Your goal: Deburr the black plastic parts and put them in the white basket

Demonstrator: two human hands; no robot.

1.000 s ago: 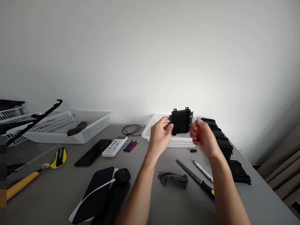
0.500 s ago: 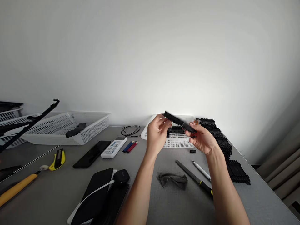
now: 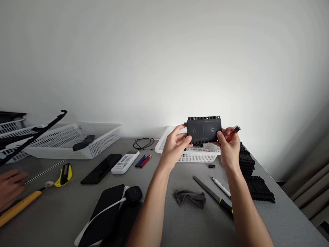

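A flat black plastic part (image 3: 204, 129) with toothed long edges is held up, its smooth face toward me. My left hand (image 3: 175, 145) pinches its left end between thumb and fingers. At its right end, my right hand (image 3: 228, 147) grips it with the thumb on the face. An orange lighter (image 3: 231, 134) is also in my right hand. Behind and below the part stands a white basket (image 3: 197, 157), with some black pieces partly visible inside. Several similar black parts (image 3: 259, 188) lie in a row at the right.
On the grey table (image 3: 185, 226) lie a cloth (image 3: 189, 198), a file (image 3: 208, 188), a white marker (image 3: 221, 187), phones, two lighters and a yellow cutter (image 3: 63, 175). White baskets stand at the back left. Another person's hand (image 3: 11, 187) is at the left edge.
The black part has turned from edge-on to face-on and moved slightly right and up with my hands. The lighter shows more clearly. Another person's hand has come in at the left.
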